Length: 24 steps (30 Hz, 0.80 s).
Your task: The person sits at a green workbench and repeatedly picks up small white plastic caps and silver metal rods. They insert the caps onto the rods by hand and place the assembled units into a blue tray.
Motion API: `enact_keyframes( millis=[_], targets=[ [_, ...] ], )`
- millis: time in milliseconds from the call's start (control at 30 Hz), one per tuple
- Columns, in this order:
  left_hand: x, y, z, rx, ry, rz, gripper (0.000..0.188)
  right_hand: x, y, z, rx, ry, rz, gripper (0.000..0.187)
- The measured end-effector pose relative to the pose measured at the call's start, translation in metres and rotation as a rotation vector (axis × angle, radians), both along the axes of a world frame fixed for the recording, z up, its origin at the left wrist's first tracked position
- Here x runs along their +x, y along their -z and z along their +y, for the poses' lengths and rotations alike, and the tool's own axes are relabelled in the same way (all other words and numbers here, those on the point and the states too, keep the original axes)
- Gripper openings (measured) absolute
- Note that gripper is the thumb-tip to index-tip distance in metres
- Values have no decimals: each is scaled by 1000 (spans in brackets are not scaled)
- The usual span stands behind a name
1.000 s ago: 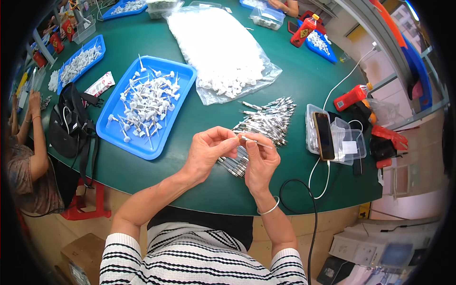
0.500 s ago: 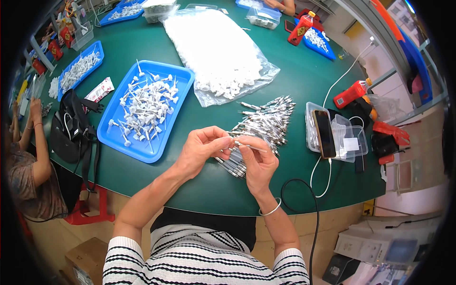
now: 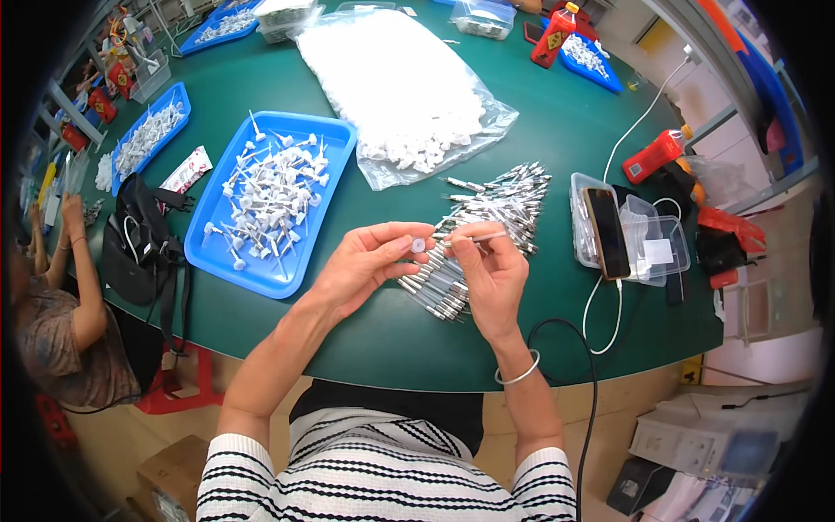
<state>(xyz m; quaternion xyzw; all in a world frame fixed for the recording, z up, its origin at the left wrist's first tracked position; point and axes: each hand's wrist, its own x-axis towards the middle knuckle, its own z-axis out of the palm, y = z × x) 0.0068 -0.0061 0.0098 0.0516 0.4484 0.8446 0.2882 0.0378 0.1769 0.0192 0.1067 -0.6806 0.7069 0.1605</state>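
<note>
Between thumb and fingers, my left hand (image 3: 361,263) pinches a small white plastic cap (image 3: 417,245) with a round face and a dark centre. A slim metal-tipped rod (image 3: 474,237) is gripped in my right hand (image 3: 491,283), its end pointing toward the cap, a short gap apart. Beneath and beyond both hands lies a heap of slim metal-and-grey rods (image 3: 509,204) on the green table (image 3: 374,357). To the left, a blue tray (image 3: 204,252) holds many white caps with rods stuck in them (image 3: 274,191).
A clear bag of white caps (image 3: 391,96) lies beyond my hands. On the right are a phone (image 3: 606,233) on clear plastic boxes (image 3: 648,252) and a red bottle (image 3: 657,155). A black bag (image 3: 135,235) and another person's arm (image 3: 85,287) are at the left.
My hands have drawn slightly apart, the right one moving right with its rod. The cap's round face now shows in my left fingers. The whole view has shifted a little.
</note>
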Motion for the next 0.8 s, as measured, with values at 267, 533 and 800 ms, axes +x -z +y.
enact_keyframes(
  millis=[267, 533, 800],
  targets=[
    [0, 6, 4, 43, 6, -72, 26, -2, 4, -7, -10, 12, 0, 10],
    [-1, 7, 4, 36, 37, -106, 28, 0, 5, -2, 81, 8, 4, 11],
    [0, 6, 5, 38, 43, -103, 28, 0, 2, -5, 136, 79, 69, 8]
  ],
)
